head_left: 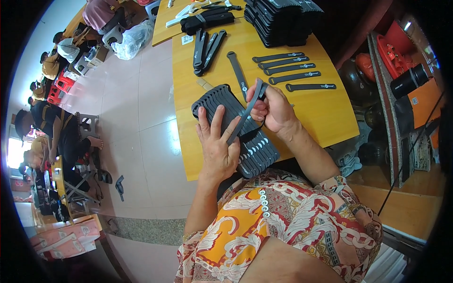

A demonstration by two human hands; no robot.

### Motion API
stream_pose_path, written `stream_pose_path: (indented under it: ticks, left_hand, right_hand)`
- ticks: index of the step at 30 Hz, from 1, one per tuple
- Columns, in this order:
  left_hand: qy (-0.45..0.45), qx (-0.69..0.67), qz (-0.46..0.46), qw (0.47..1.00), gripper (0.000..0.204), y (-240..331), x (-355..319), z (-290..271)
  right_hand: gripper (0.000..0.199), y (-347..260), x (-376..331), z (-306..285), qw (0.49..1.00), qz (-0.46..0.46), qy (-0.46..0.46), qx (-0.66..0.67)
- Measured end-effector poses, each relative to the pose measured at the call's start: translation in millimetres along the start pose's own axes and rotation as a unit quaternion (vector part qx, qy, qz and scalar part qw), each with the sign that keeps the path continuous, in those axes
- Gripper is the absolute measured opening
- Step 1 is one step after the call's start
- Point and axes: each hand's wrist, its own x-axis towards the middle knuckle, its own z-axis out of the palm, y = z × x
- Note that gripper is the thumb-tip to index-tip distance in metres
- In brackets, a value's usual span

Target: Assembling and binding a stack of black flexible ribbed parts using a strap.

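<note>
A stack of dark hook-and-loop straps (258, 153), fanned in overlapping rows, rests at the near edge of the yellow table. My left hand (218, 146) holds this bundle from its left side, fingers extended over the top and the thumb not visible. A single dark strap (247, 113) crosses the bundle, its lower part beside my left index finger. My right hand (275, 106) pinches the upper end of that strap between thumb and fingers, raised above the bundle. Just beyond, one loose strap (237, 70) lies lengthwise, near my right fingertips.
Several single straps (295, 75) lie in a row at right on the table (330, 120). Tall black stacks (278, 21) and smaller strap bundles (207, 52) stand farther back. A cluttered shelf (384, 80) is at right. Other people (56, 125) sit across the tiled floor at left.
</note>
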Motion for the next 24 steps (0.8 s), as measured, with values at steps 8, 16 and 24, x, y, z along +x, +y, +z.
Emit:
stream_pose_path:
  ticks: [8, 16, 24]
  left_hand:
    - [-0.005, 0.01, 0.002, 1.0, 0.041, 1.6, 1.5, 1.5]
    - [0.007, 0.005, 0.008, 1.0, 0.04, 0.3, 1.4, 2.3]
    - [-0.001, 0.013, -0.001, 1.0, 0.043, 2.2, 0.4, 0.7]
  right_hand:
    - [0.033, -5.3, 15.0, -1.9, 0.988, 0.06, 0.121, 0.068]
    - [0.027, 1.9, 18.4, -4.2, 0.983, -0.04, 0.174, -0.05]
    - [0.023, -20.0, 5.0, 5.7, 0.554, -0.446, 0.103, -0.696]
